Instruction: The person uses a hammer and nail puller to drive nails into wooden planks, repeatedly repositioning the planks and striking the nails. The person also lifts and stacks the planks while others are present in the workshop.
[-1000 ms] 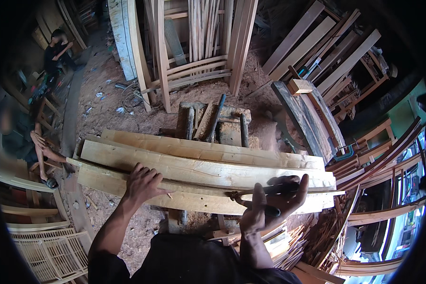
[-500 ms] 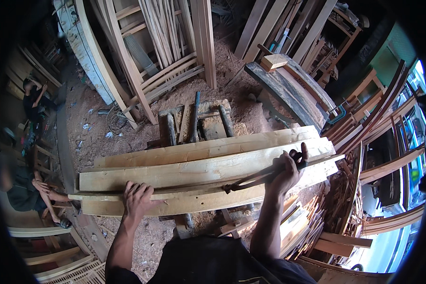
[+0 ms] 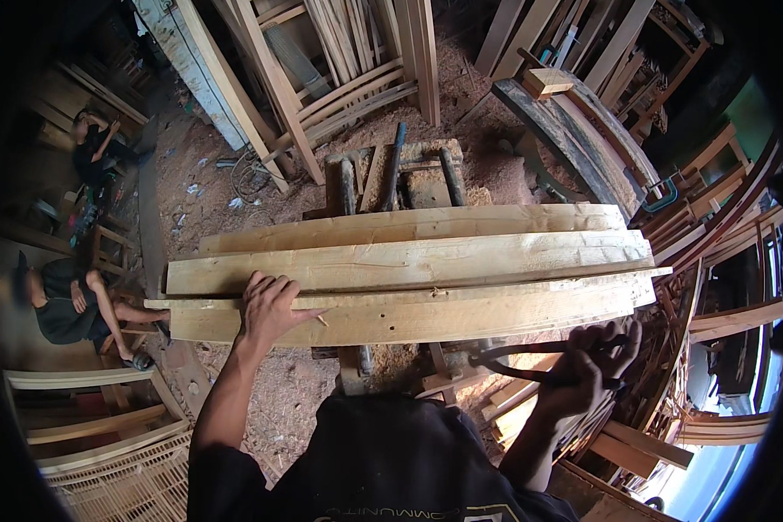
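Several long pale boards lie side by side across a low stand in front of me: a far board [image 3: 409,226], a middle board [image 3: 391,261] and a near board [image 3: 461,315] with two dark holes. My left hand [image 3: 270,306] grips the near board's raised edge toward its left end, fingers over the top and thumb along the near face. A small sliver [image 3: 323,321] shows beside the thumb. Clear of the boards, at the lower right, my right hand [image 3: 583,376] is closed round the handles of dark metal pincers [image 3: 485,357], whose head points left.
Under the boards is a sawdust-covered wooden stand [image 3: 335,178] with metal bars. Frames and sticks [image 3: 322,96] lean behind it. A clamp [image 3: 661,197] holds curved timber at far right. Two people sit at left, the nearer person [image 3: 65,296] beside a pale frame [image 3: 87,380].
My right hand has drawn the pincers off the boards, toward me and to the right. My left hand stays on the near board. The whole view has shifted.
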Action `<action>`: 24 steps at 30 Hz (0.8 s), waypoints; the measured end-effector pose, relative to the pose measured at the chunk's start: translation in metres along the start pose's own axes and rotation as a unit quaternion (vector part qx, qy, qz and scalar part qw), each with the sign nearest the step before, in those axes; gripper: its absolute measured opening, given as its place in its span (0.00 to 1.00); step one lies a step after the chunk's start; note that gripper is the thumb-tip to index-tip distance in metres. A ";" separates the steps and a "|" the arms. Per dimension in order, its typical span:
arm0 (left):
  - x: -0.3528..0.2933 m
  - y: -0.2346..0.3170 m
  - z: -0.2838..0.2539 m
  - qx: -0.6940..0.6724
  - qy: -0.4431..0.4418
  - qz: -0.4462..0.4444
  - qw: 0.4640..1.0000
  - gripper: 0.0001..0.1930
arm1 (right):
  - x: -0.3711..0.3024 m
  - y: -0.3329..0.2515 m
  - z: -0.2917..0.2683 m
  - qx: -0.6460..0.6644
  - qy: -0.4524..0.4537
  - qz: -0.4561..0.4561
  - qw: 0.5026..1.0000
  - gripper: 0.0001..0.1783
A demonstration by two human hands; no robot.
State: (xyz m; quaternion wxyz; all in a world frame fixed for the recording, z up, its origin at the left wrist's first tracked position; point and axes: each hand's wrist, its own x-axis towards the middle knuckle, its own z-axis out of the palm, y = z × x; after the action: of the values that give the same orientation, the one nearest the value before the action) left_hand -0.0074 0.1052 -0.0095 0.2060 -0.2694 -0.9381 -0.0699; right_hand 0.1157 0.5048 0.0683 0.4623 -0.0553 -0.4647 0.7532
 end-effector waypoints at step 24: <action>-0.016 0.012 -0.003 -0.052 -0.064 -0.155 0.984 0.27 | -0.171 0.106 -0.042 -0.330 -0.509 0.052 0.793 0.43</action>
State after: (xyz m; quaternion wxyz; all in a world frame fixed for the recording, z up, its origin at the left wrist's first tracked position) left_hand 0.0126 0.1074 -0.0128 0.1177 -0.1352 -0.9749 -0.1323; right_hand 0.1657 0.3888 -0.0944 0.0723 0.1629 -0.8497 0.4962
